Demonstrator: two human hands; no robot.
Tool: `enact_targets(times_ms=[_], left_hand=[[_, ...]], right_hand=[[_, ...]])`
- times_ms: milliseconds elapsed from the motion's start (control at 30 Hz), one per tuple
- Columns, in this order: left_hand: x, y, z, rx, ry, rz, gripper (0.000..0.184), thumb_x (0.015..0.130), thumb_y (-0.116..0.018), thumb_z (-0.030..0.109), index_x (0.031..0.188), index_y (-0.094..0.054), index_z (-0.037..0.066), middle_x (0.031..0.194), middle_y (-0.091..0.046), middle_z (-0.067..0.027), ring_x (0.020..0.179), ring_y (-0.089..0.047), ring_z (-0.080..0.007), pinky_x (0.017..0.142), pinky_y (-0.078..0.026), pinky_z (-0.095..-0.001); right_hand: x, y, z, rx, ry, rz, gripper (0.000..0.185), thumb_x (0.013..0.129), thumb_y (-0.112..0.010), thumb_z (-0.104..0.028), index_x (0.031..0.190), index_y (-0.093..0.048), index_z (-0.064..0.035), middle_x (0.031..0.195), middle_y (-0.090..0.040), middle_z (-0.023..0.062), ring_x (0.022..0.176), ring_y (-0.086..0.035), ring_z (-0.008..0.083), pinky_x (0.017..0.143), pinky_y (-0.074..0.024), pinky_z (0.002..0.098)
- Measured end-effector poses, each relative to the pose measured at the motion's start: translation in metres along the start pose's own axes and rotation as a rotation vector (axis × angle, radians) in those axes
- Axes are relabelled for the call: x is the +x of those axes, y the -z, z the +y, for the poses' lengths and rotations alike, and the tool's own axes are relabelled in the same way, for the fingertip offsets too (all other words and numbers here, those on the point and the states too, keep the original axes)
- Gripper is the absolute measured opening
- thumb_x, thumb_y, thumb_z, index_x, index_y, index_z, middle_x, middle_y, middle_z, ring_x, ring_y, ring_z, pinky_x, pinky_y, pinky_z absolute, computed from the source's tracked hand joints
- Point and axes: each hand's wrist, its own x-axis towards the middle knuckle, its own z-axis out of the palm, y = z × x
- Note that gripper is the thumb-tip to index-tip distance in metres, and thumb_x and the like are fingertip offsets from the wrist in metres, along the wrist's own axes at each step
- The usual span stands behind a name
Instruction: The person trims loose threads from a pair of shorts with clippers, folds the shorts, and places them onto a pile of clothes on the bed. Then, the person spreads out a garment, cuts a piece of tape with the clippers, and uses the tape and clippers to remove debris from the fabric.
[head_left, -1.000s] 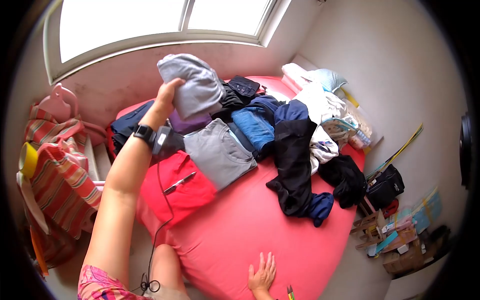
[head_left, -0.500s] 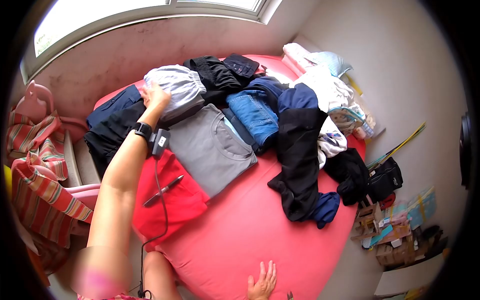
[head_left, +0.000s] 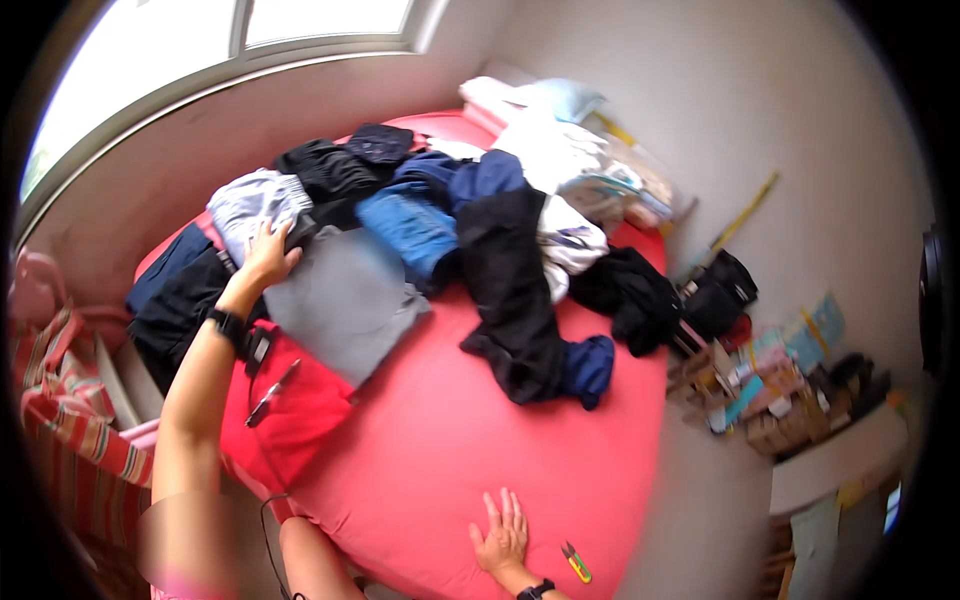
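Note:
My left hand [head_left: 268, 254] rests with fingers spread at the lower edge of a folded light grey garment [head_left: 255, 205], beside the grey T-shirt [head_left: 335, 300]. Below my left wrist lies a red folded cloth [head_left: 285, 415] with a pen [head_left: 272, 393] on it. My right hand [head_left: 502, 537] lies flat, fingers apart, on the pink bed sheet [head_left: 430, 450], holding nothing. To its right are small yellow-green snips [head_left: 577, 563]. Blue jeans [head_left: 405, 230] and black trousers [head_left: 510, 290] lie beyond the T-shirt.
Dark clothes [head_left: 185, 310] lie at the bed's left side, near a striped cloth [head_left: 85, 430] on a pink chair. White clothes [head_left: 550, 150] and a pillow are piled at the far end. A black bag [head_left: 717, 295] and boxes [head_left: 775, 430] stand on the right.
The light grey garment, earlier lifted in my left hand, now lies on the pile, and my left fingers have spread. The view has turned right. My right hand stays flat on the sheet.

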Motion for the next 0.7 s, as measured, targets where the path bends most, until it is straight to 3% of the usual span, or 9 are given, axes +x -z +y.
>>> enact_targets(times_ms=[100, 167, 200, 233, 267, 333, 467, 600, 700], left_hand=[[-0.056, -0.034, 0.042, 0.044, -0.503, 0.193, 0.06, 0.072, -0.075, 0.026, 0.125, -0.052, 0.013, 0.13, -0.043, -0.0217, 0.122, -0.041, -0.0406, 0.099, -0.037, -0.0541], [-0.112, -0.055, 0.079, -0.165, -0.934, 0.025, 0.055, 0.071, -0.075, 0.029, 0.119, -0.056, 0.011, 0.115, -0.051, -0.0211, 0.107, -0.049, -0.0402, 0.094, -0.043, -0.0478], [-0.145, -0.053, 0.106, -0.08, -0.891, -0.428, 0.054, 0.073, -0.073, 0.032, 0.12, -0.055, 0.013, 0.122, -0.049, -0.0217, 0.115, -0.045, -0.0403, 0.098, -0.04, -0.0501], [-0.187, -0.068, 0.116, -0.127, -0.95, -0.439, 0.059, 0.077, -0.07, 0.037, 0.128, -0.05, 0.015, 0.134, -0.041, -0.0222, 0.127, -0.037, -0.041, 0.103, -0.034, -0.0549], [-0.227, -0.066, 0.136, -0.05, -0.852, -0.66, 0.069, 0.08, -0.067, 0.044, 0.138, -0.041, 0.018, 0.146, -0.028, -0.022, 0.137, -0.022, -0.043, 0.107, -0.027, -0.0602], [-0.289, -0.089, 0.149, 0.099, -0.733, -0.852, 0.082, 0.08, -0.062, 0.055, 0.146, -0.029, 0.021, 0.153, -0.011, -0.0225, 0.142, -0.008, -0.0432, 0.108, -0.018, -0.065], [-0.375, -0.097, 0.164, 0.102, -0.556, -0.363, 0.079, 0.083, -0.054, 0.057, 0.147, -0.03, 0.017, 0.153, -0.018, -0.0189, 0.143, -0.012, -0.0373, 0.111, -0.01, -0.0603], [-0.392, -0.102, 0.16, 0.045, -0.53, -0.22, 0.07, 0.086, -0.053, 0.051, 0.144, -0.035, 0.015, 0.15, -0.027, -0.018, 0.142, -0.017, -0.0338, 0.113, -0.01, -0.0548], [-0.387, -0.101, 0.162, 0.04, -0.525, -0.143, 0.063, 0.085, -0.055, 0.048, 0.137, -0.045, 0.014, 0.144, -0.038, -0.0165, 0.137, -0.028, -0.0327, 0.11, -0.02, -0.0512]], right_hand=[[0.0, -0.003, 0.001, 0.056, 0.039, 0.021, 0.063, 0.085, -0.057, -0.041, 0.14, -0.041, -0.0154, 0.146, -0.032, 0.0175, 0.135, -0.029, 0.0353, 0.11, -0.0254, 0.046], [0.0, -0.004, 0.002, 0.063, 0.028, 0.048, 0.063, 0.085, -0.057, -0.042, 0.14, -0.04, -0.0162, 0.146, -0.032, 0.0167, 0.135, -0.029, 0.0346, 0.11, -0.0255, 0.0456], [0.0, -0.005, 0.002, 0.064, 0.033, 0.06, 0.063, 0.085, -0.057, -0.042, 0.14, -0.04, -0.0169, 0.147, -0.032, 0.0158, 0.135, -0.029, 0.0338, 0.111, -0.0255, 0.0453], [0.0, -0.006, 0.002, 0.05, 0.035, 0.071, 0.063, 0.085, -0.057, -0.042, 0.141, -0.04, -0.0178, 0.147, -0.032, 0.0146, 0.135, -0.03, 0.0326, 0.111, -0.0257, 0.0447], [0.0, -0.005, 0.001, 0.061, 0.032, 0.09, 0.063, 0.085, -0.057, -0.042, 0.141, -0.04, -0.0178, 0.147, -0.032, 0.0146, 0.135, -0.03, 0.0326, 0.111, -0.0257, 0.0447], [0.0, -0.004, 0.001, 0.063, 0.038, 0.11, 0.061, 0.086, -0.057, -0.042, 0.14, -0.041, -0.0173, 0.146, -0.033, 0.015, 0.136, -0.029, 0.0323, 0.111, -0.0257, 0.0441], [0.0, -0.006, 0.003, 0.119, 0.038, 0.165, 0.059, 0.087, -0.056, -0.041, 0.139, -0.042, -0.0161, 0.145, -0.035, 0.0151, 0.136, -0.03, 0.032, 0.111, -0.0255, 0.0437], [-0.003, -0.019, 0.004, 0.182, 0.031, 0.256, 0.055, 0.085, -0.06, -0.034, 0.134, -0.047, -0.0135, 0.141, -0.041, 0.0162, 0.133, -0.035, 0.0327, 0.109, -0.029, 0.0447], [-0.013, -0.029, 0.007, 0.261, 0.013, 0.238, 0.051, 0.086, -0.059, -0.032, 0.131, -0.05, -0.0113, 0.141, -0.041, 0.0158, 0.132, -0.036, 0.0315, 0.11, -0.0288, 0.0438]])
